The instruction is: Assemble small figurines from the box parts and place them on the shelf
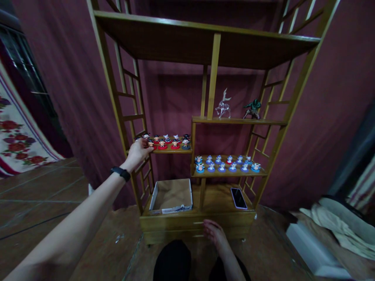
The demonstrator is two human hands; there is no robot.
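Observation:
My left hand (138, 153), with a dark band on its wrist, reaches to the left end of the middle-left shelf. Its fingers are closed at a small black-haired figurine (150, 144) on a red base, at the left of the front row; the fingers partly cover it. Beside it in that row stand another red-based figurine (162, 144), a similar one (175, 144) and a dark-based figurine (185, 144). Several more line the row behind. Low in front of the drawers hangs my right hand (214, 232), fingers stretched and nothing in them.
Two rows of blue and white figurines (222, 167) stand on the lower right shelf. Above them are a clear glass deer (224, 106) and a dark green figure (252, 109). An open shallow box (172, 193) and a phone (238, 198) lie on the bottom board.

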